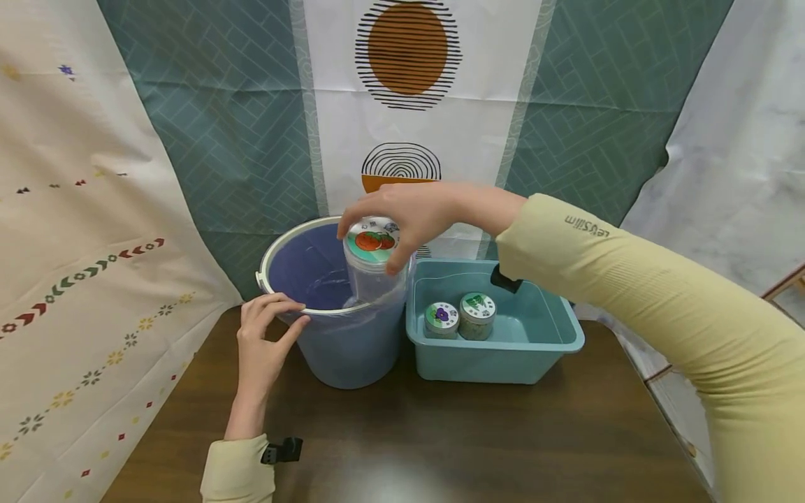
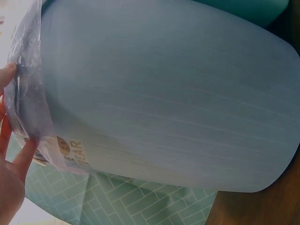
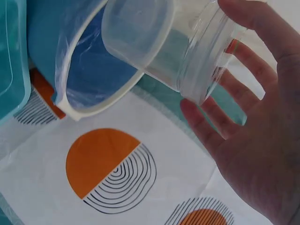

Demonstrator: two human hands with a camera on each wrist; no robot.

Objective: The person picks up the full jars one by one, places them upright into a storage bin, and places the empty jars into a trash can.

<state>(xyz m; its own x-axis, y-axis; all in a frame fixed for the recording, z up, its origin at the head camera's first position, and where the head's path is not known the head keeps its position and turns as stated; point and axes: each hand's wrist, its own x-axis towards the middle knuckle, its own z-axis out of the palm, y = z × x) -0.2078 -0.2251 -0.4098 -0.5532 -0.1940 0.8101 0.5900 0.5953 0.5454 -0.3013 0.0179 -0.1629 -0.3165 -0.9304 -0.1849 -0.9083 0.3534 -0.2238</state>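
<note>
My right hand (image 1: 424,209) grips a clear plastic jar (image 1: 374,279) by its lid, which bears a label with red-orange fruit. The jar is held over the mouth of a blue bucket (image 1: 352,356). In the right wrist view the clear jar (image 3: 180,51) looks see-through, with nothing visible inside. My left hand (image 1: 260,349) pinches the bucket's near-left rim, where a thin clear plastic liner (image 2: 30,93) folds over the edge. The left wrist view shows fingers against that liner and the bucket's side (image 2: 164,93). The bucket's bottom is hidden.
A teal basin (image 1: 490,363) stands right of the bucket on the dark wooden table (image 1: 402,447). Inside it are two small lidded jars, one with a purple grape label (image 1: 442,318) and one with a green label (image 1: 477,314). Patterned cloths (image 1: 214,105) hang behind.
</note>
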